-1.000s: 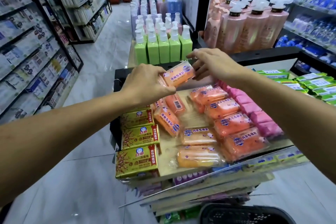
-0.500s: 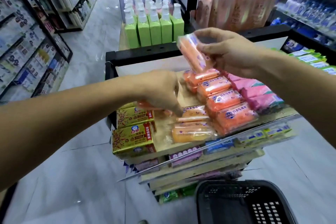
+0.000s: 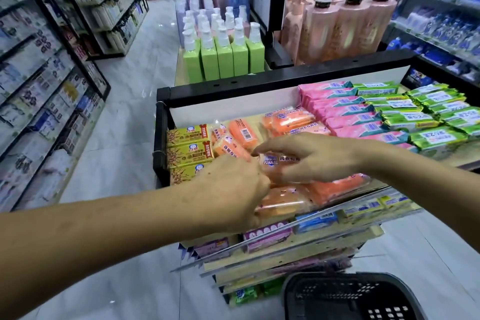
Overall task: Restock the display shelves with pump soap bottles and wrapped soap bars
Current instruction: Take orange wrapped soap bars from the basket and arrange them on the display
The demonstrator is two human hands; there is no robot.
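Orange wrapped soap bars [image 3: 291,119] lie in rows on the top display shelf [image 3: 233,109]. Both hands meet over the front of that shelf. My right hand [image 3: 309,156] presses down on one orange wrapped soap bar [image 3: 272,167], fingers curled around it. My left hand [image 3: 233,189] grips the same bar's left end from the front. Yellow boxed soaps [image 3: 189,149] fill the shelf's left side, pink bars [image 3: 348,117] and green bars [image 3: 426,114] the right. Green pump soap bottles [image 3: 223,57] stand on the unit behind.
Tall pink pump bottles [image 3: 337,26] stand at the back right. A black shopping basket [image 3: 348,296] sits on the floor below the shelf front. Lower shelves [image 3: 272,239] hold more packets. Stocked aisle shelving [image 3: 39,86] lines the left, with tiled floor between.
My right hand has come down from above the shelf with the orange bar to the front rows. My left hand has shifted right to meet it. The camera has tilted up.
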